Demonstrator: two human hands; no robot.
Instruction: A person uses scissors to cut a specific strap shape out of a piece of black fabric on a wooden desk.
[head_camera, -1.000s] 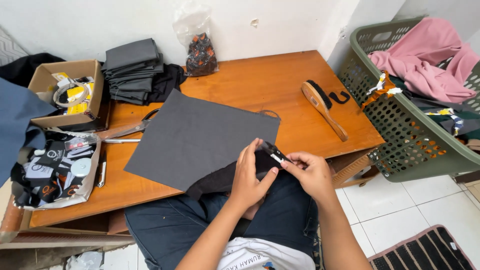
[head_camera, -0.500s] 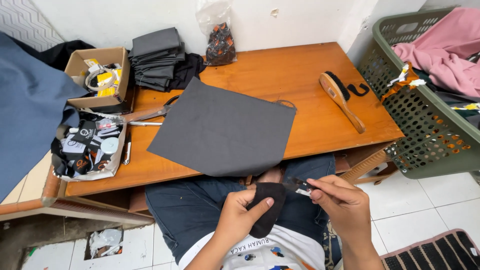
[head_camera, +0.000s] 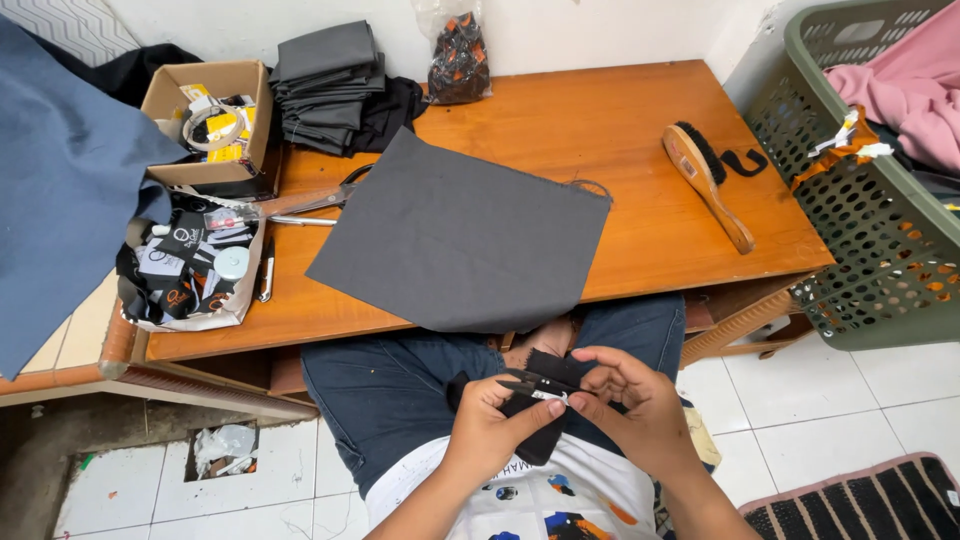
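Over my lap, both hands work on a small black fabric piece (head_camera: 545, 400). My left hand (head_camera: 490, 430) pinches the piece from below. My right hand (head_camera: 630, 405) holds small thread snips (head_camera: 535, 385) whose tips point left onto the fabric. A large dark grey fabric sheet (head_camera: 455, 235) lies on the wooden table (head_camera: 620, 130) in front of me, its near edge hanging over the table edge.
Scissors (head_camera: 320, 205) lie left of the sheet. A cardboard box (head_camera: 210, 110), a stack of folded grey cloth (head_camera: 330, 80), a bag of tags (head_camera: 185, 270) and a wooden brush (head_camera: 705, 180) are on the table. A green laundry basket (head_camera: 860, 200) stands right.
My hands have come down from the table edge to my lap with the black piece, and drawn closer together. The camera has tilted down.
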